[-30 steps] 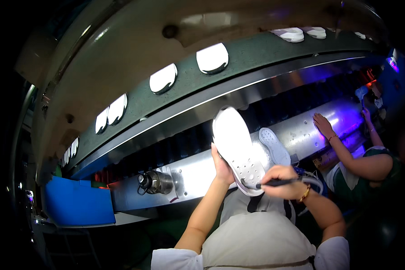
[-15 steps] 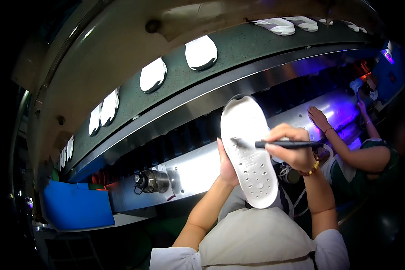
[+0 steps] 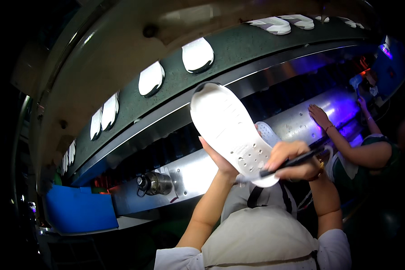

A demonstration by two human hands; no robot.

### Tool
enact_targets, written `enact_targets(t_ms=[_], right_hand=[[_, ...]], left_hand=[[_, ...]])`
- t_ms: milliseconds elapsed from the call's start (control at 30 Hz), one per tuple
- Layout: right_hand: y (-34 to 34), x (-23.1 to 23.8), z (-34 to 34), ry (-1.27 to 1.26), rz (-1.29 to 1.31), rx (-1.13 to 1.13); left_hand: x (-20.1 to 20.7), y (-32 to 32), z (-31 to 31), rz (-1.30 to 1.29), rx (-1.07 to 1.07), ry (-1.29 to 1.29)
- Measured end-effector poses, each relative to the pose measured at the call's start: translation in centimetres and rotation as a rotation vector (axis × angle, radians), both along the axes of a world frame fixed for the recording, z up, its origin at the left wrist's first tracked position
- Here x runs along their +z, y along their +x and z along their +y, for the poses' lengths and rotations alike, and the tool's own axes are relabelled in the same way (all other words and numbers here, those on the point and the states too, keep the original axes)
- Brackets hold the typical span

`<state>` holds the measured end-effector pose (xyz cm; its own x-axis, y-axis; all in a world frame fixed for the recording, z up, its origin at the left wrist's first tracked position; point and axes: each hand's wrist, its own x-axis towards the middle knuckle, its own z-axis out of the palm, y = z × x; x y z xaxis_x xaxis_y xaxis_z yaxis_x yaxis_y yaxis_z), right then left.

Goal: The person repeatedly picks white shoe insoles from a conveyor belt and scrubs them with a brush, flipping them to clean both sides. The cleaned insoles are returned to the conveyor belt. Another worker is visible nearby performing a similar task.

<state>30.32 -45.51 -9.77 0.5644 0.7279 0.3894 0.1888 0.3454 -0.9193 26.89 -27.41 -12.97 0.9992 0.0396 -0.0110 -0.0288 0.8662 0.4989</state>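
Observation:
My left hand (image 3: pixel 224 161) grips a white shoe sole (image 3: pixel 222 119) from its left edge, thumb showing along the side and the other fingers mostly hidden beneath. The sole is tilted, its dark-edged wide end pointing away to the upper left. Small holes dot the end closest to me. My right hand (image 3: pixel 294 164) is closed around a slim tool with a dark handle, probably a brush (image 3: pixel 304 157). Its blurred tip end lies across the near, perforated end of the sole. Behind the held sole, another pale perforated sole (image 3: pixel 268 134) is partly visible near the metal ledge.
A green conveyor belt (image 3: pixel 171 63) carries several white soles beyond a metal rail (image 3: pixel 166 117). On the metal ledge (image 3: pixel 193 173) lies a dark steel bottle (image 3: pixel 157 183). A blue box (image 3: pixel 81 207) stands at left. At right, a co-worker's hand (image 3: pixel 318 116) rests on the ledge under violet light.
The held sole has moved up and left and tilted further. My right hand has brought the brush down from the sole's middle to its near end. Another sole now shows behind.

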Motion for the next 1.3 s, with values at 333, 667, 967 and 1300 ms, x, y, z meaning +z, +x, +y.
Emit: enact_targets(t_ms=[333,667,967,1300], right_hand=[[0.1,-0.6,-0.3,0.001,0.199,-0.124],[-0.3,-1.6,0.2,0.099,0.290,-0.137],[-3.6,0.9,2.5,-0.062,0.121,-0.289],[-1.0,1.5,2.5,-0.069,-0.062,-0.148]], left_hand=[[1.7,0.5,1.1,-0.178,0.060,-0.024],[2.9,1.0,2.5,-0.238,0.090,0.027],[2.6,-1.0,-0.2,-0.336,-0.154,-0.368],[1.7,-0.8,1.3,-0.160,-0.089,-0.352]])
